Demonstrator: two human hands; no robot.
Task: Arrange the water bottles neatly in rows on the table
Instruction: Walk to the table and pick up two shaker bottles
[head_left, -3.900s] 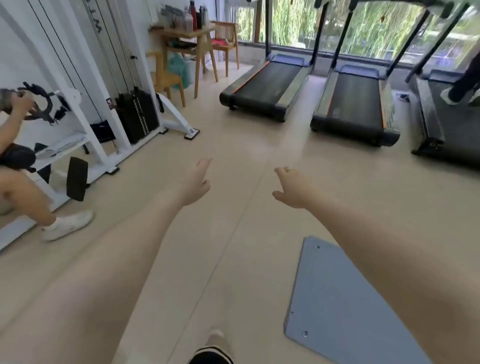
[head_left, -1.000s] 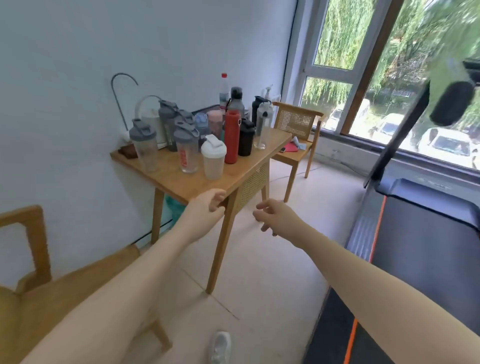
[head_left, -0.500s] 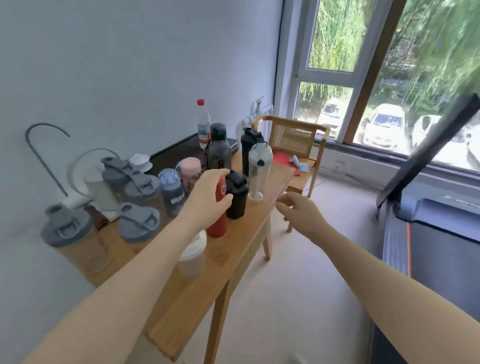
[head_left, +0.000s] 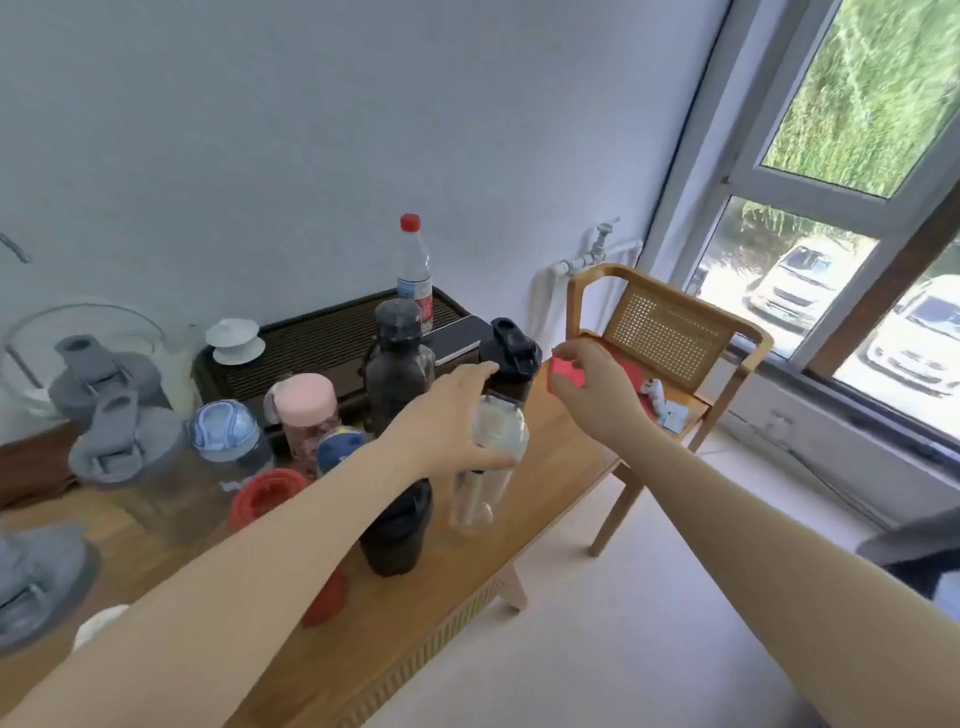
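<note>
Several water bottles crowd the wooden table (head_left: 467, 603). My left hand (head_left: 447, 415) is closed around the top of a clear bottle (head_left: 485, 488) that stands near the table's right end. Touching it on the left is a black shaker (head_left: 397, 535), and my left forearm crosses a red bottle (head_left: 265, 496). Behind them stand a smoky dark bottle (head_left: 397, 364), a black flip-lid bottle (head_left: 511, 353), a red-capped plastic bottle (head_left: 415, 270), a pink-lidded bottle (head_left: 306, 410) and a blue-lidded bottle (head_left: 228, 436). My right hand (head_left: 592, 389) hovers past the table's right end, fingers loosely curled, holding nothing.
Grey-lidded shakers (head_left: 124, 441) fill the table's left side. A dark tea tray (head_left: 322, 338) with a white lidded cup (head_left: 234, 340) lies against the wall. A wooden chair (head_left: 670, 332) with a red item on its seat stands right of the table, below the window.
I have come right up to the table. My left hand moved from the red bottle to the clear bottle and closed on its top. My right hand rose beside the table's end.
</note>
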